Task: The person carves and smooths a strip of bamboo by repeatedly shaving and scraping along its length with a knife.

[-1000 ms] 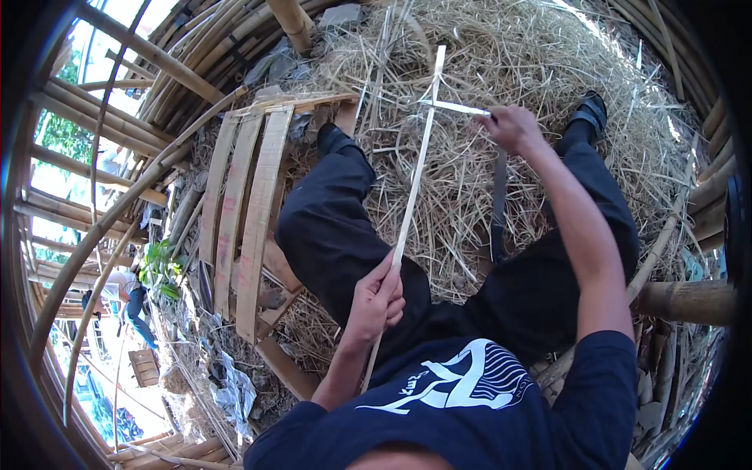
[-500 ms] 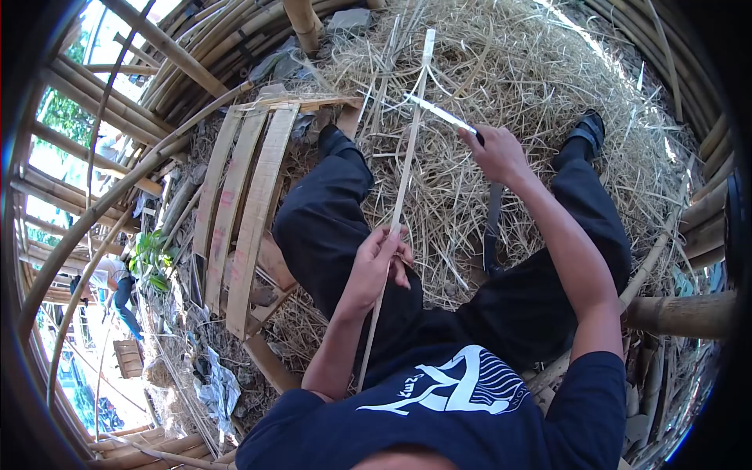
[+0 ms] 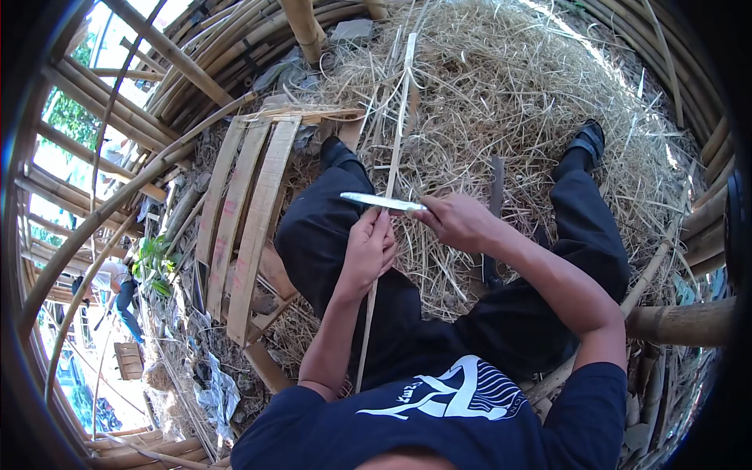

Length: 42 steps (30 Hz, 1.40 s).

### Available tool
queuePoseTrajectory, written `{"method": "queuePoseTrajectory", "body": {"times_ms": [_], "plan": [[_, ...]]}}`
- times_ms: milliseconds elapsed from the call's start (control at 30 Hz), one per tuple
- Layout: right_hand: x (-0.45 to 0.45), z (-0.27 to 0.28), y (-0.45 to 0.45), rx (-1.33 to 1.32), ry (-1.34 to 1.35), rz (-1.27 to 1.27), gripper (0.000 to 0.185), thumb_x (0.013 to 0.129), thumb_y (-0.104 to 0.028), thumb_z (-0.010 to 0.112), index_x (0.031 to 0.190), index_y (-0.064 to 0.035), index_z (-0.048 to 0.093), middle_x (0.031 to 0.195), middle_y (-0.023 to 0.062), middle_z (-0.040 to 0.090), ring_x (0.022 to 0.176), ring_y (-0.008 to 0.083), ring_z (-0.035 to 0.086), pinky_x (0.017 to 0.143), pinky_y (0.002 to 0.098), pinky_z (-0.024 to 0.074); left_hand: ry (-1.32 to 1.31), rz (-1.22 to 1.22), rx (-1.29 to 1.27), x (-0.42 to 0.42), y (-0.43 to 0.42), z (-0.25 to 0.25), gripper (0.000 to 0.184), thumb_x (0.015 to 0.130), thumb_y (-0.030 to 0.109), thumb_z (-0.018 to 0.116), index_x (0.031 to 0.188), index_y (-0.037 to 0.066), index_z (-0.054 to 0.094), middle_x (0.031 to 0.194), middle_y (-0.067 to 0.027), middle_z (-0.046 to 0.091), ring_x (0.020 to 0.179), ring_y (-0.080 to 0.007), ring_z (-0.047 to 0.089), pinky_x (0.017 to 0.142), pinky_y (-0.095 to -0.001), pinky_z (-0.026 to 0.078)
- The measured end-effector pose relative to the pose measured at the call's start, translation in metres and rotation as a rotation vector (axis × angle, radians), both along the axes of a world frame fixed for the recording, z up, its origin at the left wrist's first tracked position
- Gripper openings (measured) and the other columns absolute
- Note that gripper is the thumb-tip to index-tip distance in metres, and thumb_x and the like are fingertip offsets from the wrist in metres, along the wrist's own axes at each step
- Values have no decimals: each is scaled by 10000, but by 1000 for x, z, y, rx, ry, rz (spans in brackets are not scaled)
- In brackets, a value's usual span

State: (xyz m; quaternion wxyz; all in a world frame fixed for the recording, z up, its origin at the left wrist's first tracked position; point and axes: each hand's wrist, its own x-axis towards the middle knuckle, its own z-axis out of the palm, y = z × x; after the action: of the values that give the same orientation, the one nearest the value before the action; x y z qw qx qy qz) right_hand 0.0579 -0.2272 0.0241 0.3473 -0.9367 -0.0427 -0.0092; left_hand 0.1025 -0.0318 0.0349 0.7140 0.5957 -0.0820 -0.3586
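Observation:
A long, pale bamboo strip [image 3: 401, 117] runs from my lap out over the pile of shavings, with thin curls hanging near its far end. My left hand [image 3: 370, 249] is closed round the strip above my thigh. In my right hand [image 3: 460, 222] is a knife [image 3: 382, 201], gripped by its handle. Its bright blade lies across the strip just beyond my left fingertips, pointing left. A second, dark long blade [image 3: 496, 188] lies on the shavings between my legs, its lower end dark and partly hard to make out.
Curly shavings [image 3: 501, 86] cover the ground between and beyond my feet. A slatted wooden crate [image 3: 251, 227] stands by my left leg. Bamboo poles [image 3: 681, 321] lie at right, and a bamboo frame [image 3: 102, 204] rises at left. Another person [image 3: 117, 286] is far left, outside.
My right hand has drawn the knife back along the strip, from near its far end to beside my left hand. The blade has turned to lie crosswise. The strip's far end shifted slightly left.

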Motion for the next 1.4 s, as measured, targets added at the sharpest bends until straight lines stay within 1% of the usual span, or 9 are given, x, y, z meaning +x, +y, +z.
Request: {"method": "queuePoseTrajectory", "body": {"times_ms": [100, 400, 467, 567, 867, 1000, 1200, 1267, 1400], "plan": [[0, -2, 4, -67, -8, 74, 428, 974, -429, 415, 871, -38, 555, 635, 195, 583, 657, 411, 588, 608, 511, 443, -10, 22, 10, 2, 1, 1, 169, 1035, 166, 350, 915, 67, 417, 573, 44, 286, 340, -33, 250, 292, -201, 244], [19, -27, -24, -101, -154, 9, 395, 941, -454, 470, 870, -80, 570, 618, 161, 555, 624, 383, 568, 568, 476, 410, -43, -64, -14, 1, 4, -1, 177, 1036, 192, 365, 1036, 42, 459, 572, 57, 282, 355, -20, 252, 307, -186, 246], [34, -26, -49, 33, 125, -212, 411, 950, -455, 454, 865, -87, 616, 647, 156, 585, 646, 367, 586, 582, 461, 428, -29, -61, -10, -8, 3, 2, 196, 1035, 205, 374, 1078, 36, 463, 570, 58, 279, 358, -16, 250, 309, -182, 246], [41, -43, -91, -206, 8, -298, 489, 971, -517, 360, 988, -135, 664, 742, 120, 649, 713, 295, 627, 665, 425, 481, 86, -109, 23, -36, 11, 7, 187, 1033, 199, 379, 1074, 39, 467, 567, 57, 278, 357, -16, 255, 306, -182, 247], [39, -40, -120, -391, 21, -424, 529, 954, -528, 389, 894, -58, 624, 815, 170, 654, 828, 358, 635, 742, 459, 490, 156, -158, 70, -54, 32, 11, 185, 1034, 198, 374, 1063, 37, 461, 570, 55, 290, 357, -13, 262, 311, -174, 241], [42, -45, -125, -405, -9, -395, 519, 965, -496, 378, 884, -52, 634, 822, 186, 655, 832, 372, 636, 761, 472, 487, 164, -166, 75, -51, 34, 11, 186, 1035, 195, 371, 1057, 35, 462, 570, 55, 291, 357, -11, 264, 312, -175, 239], [51, -42, -104, 324, 277, -336, 674, 969, -560, 343, 743, 22, 595, 676, 184, 604, 674, 339, 596, 664, 452, 463, 5, -178, 131, -37, 28, 7, 201, 1038, 185, 355, 1099, 34, 474, 562, 74, 279, 358, -4, 251, 319, -174, 229], [29, 10, -63, 88, 291, -256, 604, 978, -499, 372, 758, 17, 595, 638, 187, 585, 619, 322, 574, 632, 453, 457, -22, -148, 128, -31, 19, 9, 205, 1037, 182, 361, 1111, 34, 482, 559, 80, 280, 364, 1, 245, 326, -174, 223], [2, 10, -15, -42, 76, -60, 490, 960, -438, 454, 780, -8, 605, 651, 191, 595, 626, 369, 583, 609, 466, 445, -139, -84, 190, -16, 10, 1, 199, 1027, 173, 403, 1117, 29, 506, 571, 84, 313, 406, 6, 270, 362, -175, 233]]}}
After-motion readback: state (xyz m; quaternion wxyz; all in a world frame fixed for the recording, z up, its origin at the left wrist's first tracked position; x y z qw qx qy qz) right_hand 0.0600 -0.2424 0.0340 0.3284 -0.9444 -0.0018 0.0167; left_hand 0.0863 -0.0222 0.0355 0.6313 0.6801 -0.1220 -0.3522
